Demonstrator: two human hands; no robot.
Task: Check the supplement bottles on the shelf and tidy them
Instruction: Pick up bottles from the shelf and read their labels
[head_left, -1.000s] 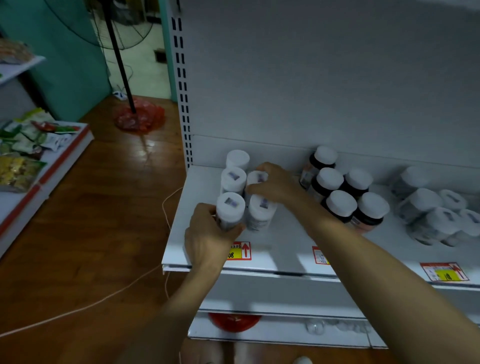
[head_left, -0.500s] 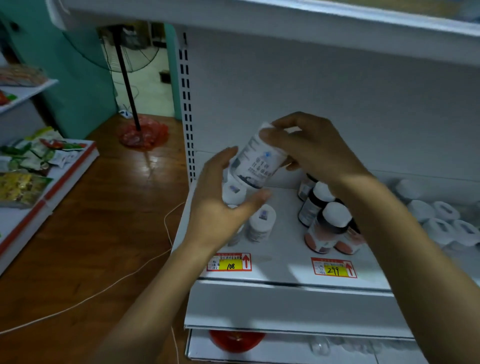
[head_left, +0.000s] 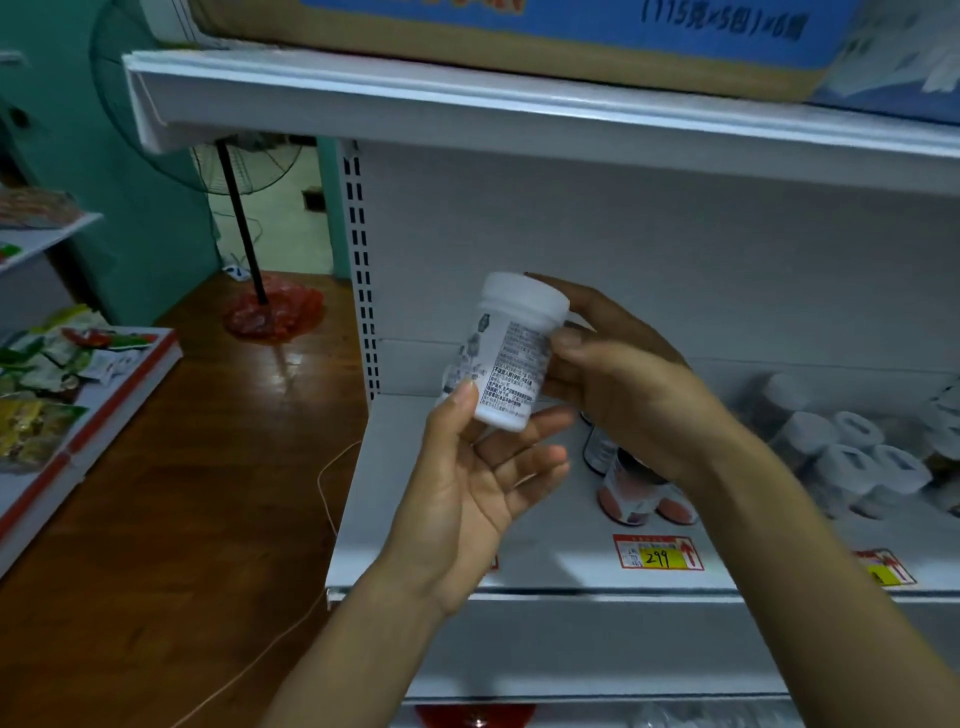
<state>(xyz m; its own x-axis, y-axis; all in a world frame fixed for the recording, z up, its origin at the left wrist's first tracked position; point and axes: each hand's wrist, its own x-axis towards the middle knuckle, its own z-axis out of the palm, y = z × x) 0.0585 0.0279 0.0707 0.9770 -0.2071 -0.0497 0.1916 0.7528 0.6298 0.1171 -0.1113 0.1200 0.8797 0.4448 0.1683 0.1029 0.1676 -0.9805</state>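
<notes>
Above the shelf (head_left: 550, 569), the hands (head_left: 467, 488) (head_left: 628, 395) have turned the bottle (head_left: 511, 353) nearly upright.

We list one white shelf (head_left: 519, 564): red-labelled bottles (head_left: 631, 499) at centre, a cluster of white-capped bottles (head_left: 852, 462) right, price tags (head_left: 657, 552) along its near edge.

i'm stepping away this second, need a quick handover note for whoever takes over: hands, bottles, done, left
Left hand: holds the white bottle at its base, thumb on the label.
Right hand: grips the same bottle near the cap.
The bottle is raised clear of the shelf, tilted, label toward the camera.
On the shelf: dark bottles behind the 299 tag, white-capped bottles farther right.
Done: one bottle picked up for checking.
Left: finish reading it, set it back, check and straighten the rest.
</notes>
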